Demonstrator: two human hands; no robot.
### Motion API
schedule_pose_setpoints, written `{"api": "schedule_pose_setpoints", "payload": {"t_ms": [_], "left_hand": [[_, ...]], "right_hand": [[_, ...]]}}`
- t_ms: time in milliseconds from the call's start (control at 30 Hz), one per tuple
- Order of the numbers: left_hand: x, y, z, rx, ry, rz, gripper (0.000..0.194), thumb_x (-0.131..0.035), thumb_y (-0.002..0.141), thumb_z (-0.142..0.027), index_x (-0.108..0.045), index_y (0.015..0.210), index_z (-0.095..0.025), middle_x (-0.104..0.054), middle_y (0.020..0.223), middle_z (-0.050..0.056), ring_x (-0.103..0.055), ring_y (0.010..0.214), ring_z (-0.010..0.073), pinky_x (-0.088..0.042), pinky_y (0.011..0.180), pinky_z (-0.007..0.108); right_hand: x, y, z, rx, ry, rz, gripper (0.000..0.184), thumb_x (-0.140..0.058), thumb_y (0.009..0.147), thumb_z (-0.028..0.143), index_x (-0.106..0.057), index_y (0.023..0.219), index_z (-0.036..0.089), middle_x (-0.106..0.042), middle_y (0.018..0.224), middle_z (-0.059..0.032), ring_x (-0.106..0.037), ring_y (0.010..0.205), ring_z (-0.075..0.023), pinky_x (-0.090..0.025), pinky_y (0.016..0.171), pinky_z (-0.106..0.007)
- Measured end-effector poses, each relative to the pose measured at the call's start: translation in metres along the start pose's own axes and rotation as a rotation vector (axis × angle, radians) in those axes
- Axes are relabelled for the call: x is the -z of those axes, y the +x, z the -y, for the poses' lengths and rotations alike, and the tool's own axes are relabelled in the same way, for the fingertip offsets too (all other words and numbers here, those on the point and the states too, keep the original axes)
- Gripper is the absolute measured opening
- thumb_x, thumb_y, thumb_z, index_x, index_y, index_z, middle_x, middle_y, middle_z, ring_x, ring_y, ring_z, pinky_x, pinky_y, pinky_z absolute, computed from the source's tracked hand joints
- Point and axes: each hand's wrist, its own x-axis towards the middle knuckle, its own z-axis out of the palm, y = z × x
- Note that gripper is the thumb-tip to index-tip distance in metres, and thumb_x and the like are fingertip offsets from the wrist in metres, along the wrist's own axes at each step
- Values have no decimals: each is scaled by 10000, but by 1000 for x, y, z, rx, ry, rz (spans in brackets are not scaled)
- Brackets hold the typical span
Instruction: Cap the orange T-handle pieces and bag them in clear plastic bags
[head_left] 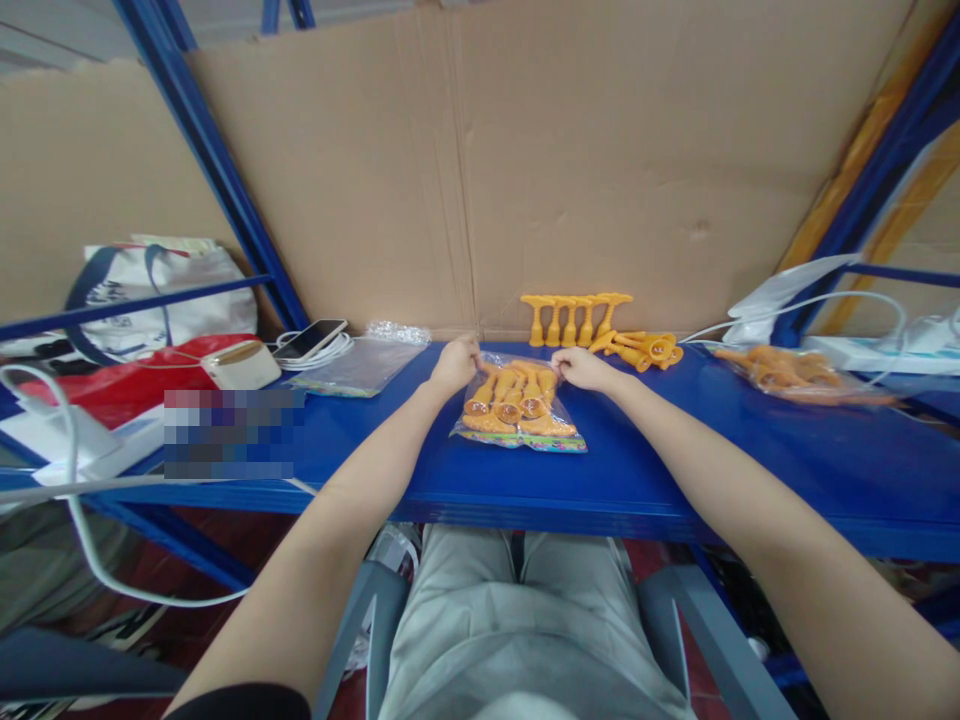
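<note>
A clear plastic bag (517, 405) with a colourful printed strip along its near edge lies on the blue shelf top in front of me. Inside are several orange plastic pieces (508, 398) with flared, cup-like ends. My left hand (456, 364) is closed at the bag's far left corner, and my right hand (585, 369) pinches its far right corner. Just beyond the bag, several orange T-topped pieces (570, 318) stand upright in a row against the cardboard. Beside that row, a loose heap of orange pieces (646, 350) lies on its side.
Another filled bag (799, 372) lies at right, near a white cable (889, 300). To the left are flat clear bags (364, 365), a phone (315, 340) on a coiled cable, a power strip (97, 445) and a red bag (142, 380). Cardboard (600, 150) walls the back.
</note>
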Motion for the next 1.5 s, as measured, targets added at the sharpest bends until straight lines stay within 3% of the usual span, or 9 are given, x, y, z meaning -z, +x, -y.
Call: {"api": "schedule_pose_setpoints", "payload": {"t_ms": [233, 333, 433, 533, 833, 967, 1100, 1300, 1500], "left_hand": [[4, -4, -4, -132, 72, 21, 226, -478, 695, -53, -616, 569, -179, -588, 875, 72, -586, 837, 189, -487, 835, 293], [6, -4, -6, -159, 104, 18, 222, -472, 729, -58, -621, 619, -181, -591, 919, 71, -579, 894, 189, -471, 862, 271], [8, -6, -11, -173, 106, 12, 215, -468, 752, -60, -616, 657, -183, -600, 968, 66, -566, 953, 190, -453, 895, 257], [10, -7, -18, -189, 100, 14, 213, -457, 767, -64, -608, 676, -183, -610, 1009, 65, -556, 981, 190, -441, 922, 261], [11, -13, -39, -255, 35, -9, 202, -459, 811, -96, -638, 770, -181, -623, 1137, 80, -536, 1127, 199, -404, 1017, 276], [11, -16, -45, -282, 22, 16, 204, -455, 829, -96, -623, 746, -177, -620, 1165, 80, -539, 1128, 195, -402, 1017, 274], [8, -16, -45, -283, -7, 7, 191, -476, 822, -82, -611, 732, -182, -632, 1151, 66, -546, 1124, 190, -407, 1011, 265], [4, -8, -29, -300, 1, -170, 241, -429, 812, -59, -575, 676, -194, -626, 1180, 47, -569, 1111, 179, -454, 991, 278], [14, -2, 4, -161, -13, -429, 249, -419, 742, -21, -570, 637, -189, -597, 1142, 85, -608, 1030, 196, -493, 985, 356]], "right_hand": [[3, -3, 7, -135, 60, 25, 345, -437, 793, 112, -485, 463, 203, -516, 484, 17, -499, 540, -126, -385, 587, -242], [3, -3, 7, -164, 22, 5, 376, -529, 853, 250, -496, 482, 204, -523, 493, 11, -516, 561, -139, -392, 605, -255], [-1, -1, 4, -152, 42, -123, 306, -696, 779, 370, -522, 589, 205, -566, 587, 11, -539, 641, -155, -412, 651, -266], [-2, 1, 3, -153, 194, -174, 295, -809, 676, 330, -547, 713, 201, -605, 683, 13, -553, 683, -146, -440, 682, -262], [25, -13, 26, -196, 424, 227, 215, -811, 697, 351, -738, 773, 164, -719, 790, -28, -613, 707, -132, -487, 644, -228], [18, -18, 40, -292, 585, 362, 174, -788, 747, 320, -754, 819, 165, -748, 876, -52, -663, 756, -139, -540, 692, -235], [5, -20, 51, -376, 754, 405, 171, -805, 739, 258, -738, 855, 151, -759, 891, -69, -700, 758, -154, -583, 734, -270], [8, -18, 47, -378, 801, 329, 278, -832, 703, 254, -716, 917, 120, -769, 906, -93, -720, 756, -168, -603, 770, -281], [43, -16, 38, -383, 818, 54, 135, -722, 804, 175, -695, 933, 143, -768, 890, -91, -729, 826, -189, -577, 897, -339]]}}
